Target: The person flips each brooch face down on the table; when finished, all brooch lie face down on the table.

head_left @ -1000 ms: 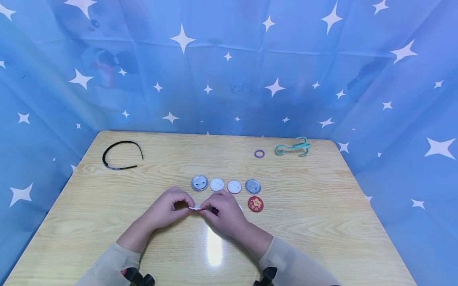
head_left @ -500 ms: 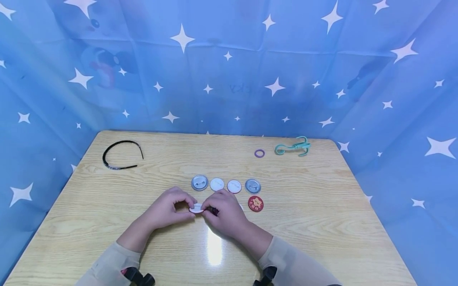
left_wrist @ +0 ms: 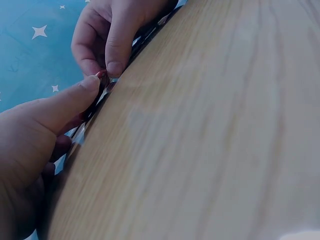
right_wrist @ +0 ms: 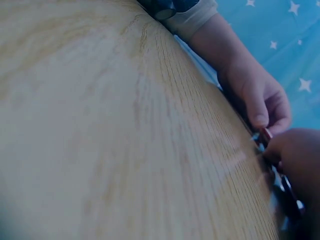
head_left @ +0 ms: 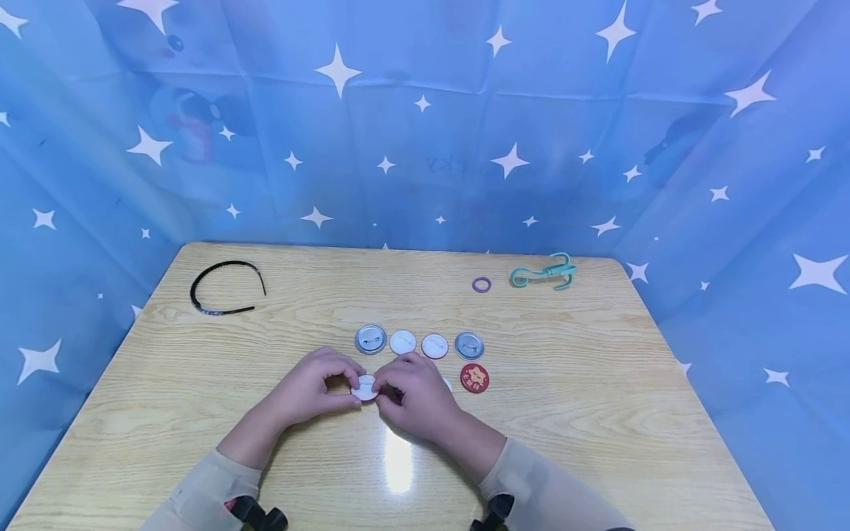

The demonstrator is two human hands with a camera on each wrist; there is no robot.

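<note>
A round pin badge [head_left: 364,388] with a white back is held between both hands just in front of a row of badges. Its back faces up in the head view, and a red edge shows in the wrist views. My left hand [head_left: 315,385] pinches its left side between thumb and fingers. On its right side, my right hand [head_left: 420,394] pinches the rim. Behind the hands lie a silver-backed badge [head_left: 370,339], two white-backed badges [head_left: 403,342] and another silver-backed badge [head_left: 469,345]. A red badge with a star [head_left: 474,378] lies face up, right of my right hand.
Another white badge [head_left: 448,384] is mostly hidden by the right hand. A black headband [head_left: 219,313] lies at the back left of the wooden table [head_left: 564,428]. A purple ring [head_left: 481,285] and a turquoise hook-shaped item [head_left: 544,272] are at the back right.
The held badge has tilted from nearly edge-on to showing its white back to the head camera. Both hands have stayed in almost the same place.
</note>
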